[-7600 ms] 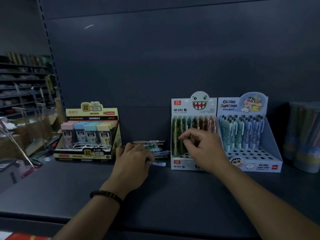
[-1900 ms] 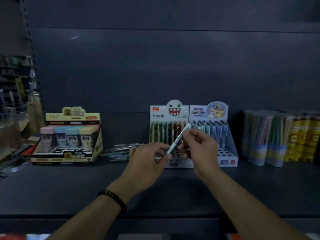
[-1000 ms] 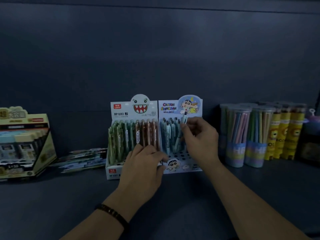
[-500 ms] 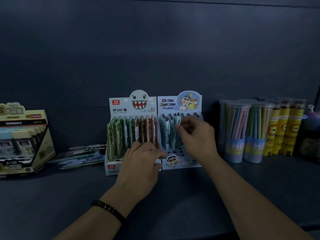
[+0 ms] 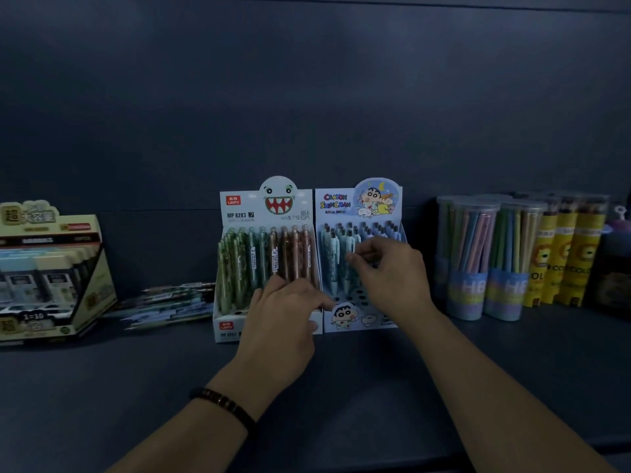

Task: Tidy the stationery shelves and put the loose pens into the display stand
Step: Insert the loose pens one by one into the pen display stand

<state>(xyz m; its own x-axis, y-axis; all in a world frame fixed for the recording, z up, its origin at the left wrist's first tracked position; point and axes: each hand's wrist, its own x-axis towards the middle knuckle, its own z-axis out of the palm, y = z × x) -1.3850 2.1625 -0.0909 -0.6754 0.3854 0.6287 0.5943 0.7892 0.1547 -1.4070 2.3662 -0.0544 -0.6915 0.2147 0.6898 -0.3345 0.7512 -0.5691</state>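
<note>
Two display stands sit side by side at the back of the dark shelf (image 5: pixel 341 387): a white monster-face stand (image 5: pixel 266 213) holding green and brown pens, and a pale blue cartoon stand (image 5: pixel 358 203) holding pale blue pens, with open holes in its front rows. My right hand (image 5: pixel 392 274) reaches into the cartoon stand, thumb and fingers pinching a pale blue pen (image 5: pixel 349 247) that stands upright in a hole. My left hand (image 5: pixel 283 322) rests on the front edges of both stands with its fingers spread. A pile of loose pens (image 5: pixel 170 302) lies flat, left of the monster-face stand.
A yellow display box of small packs (image 5: pixel 51 274) stands at the far left. Clear tubes of pastel pencils (image 5: pixel 478 261) and yellow lion-print tubes (image 5: pixel 563 254) stand to the right of the stands. A dark back panel closes the shelf behind.
My right hand took a pale blue pen from my left hand, carried it to the cartoon stand and lowered it into a hole. My left hand came to rest on the stands' front.
</note>
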